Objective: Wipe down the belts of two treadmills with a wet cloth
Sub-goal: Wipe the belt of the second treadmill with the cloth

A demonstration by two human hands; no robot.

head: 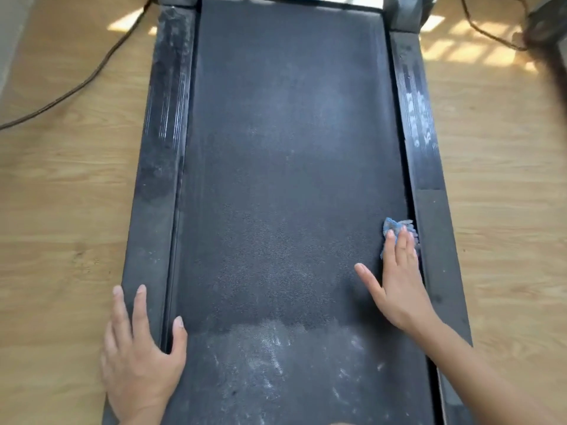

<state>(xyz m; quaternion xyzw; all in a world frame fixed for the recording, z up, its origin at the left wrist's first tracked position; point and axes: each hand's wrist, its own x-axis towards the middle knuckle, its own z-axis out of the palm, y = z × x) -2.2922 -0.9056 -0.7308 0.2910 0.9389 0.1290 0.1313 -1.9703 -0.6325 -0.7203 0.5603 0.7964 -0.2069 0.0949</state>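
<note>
The left hand (pixel 139 360) is lying flat on the treadmill's left side rail (pixel 159 167), fingers spread. Further up, the right hand (pixel 397 277) is pressing a blue cloth (pixel 391 225) with straight fingers onto the belt's (pixel 276 179) right edge.

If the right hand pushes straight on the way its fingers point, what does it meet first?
Nothing close. The right hand, pressing the blue cloth, points along the belt beside the right side rail. The way looks free up to the front cover, though it might graze the rail.
</note>
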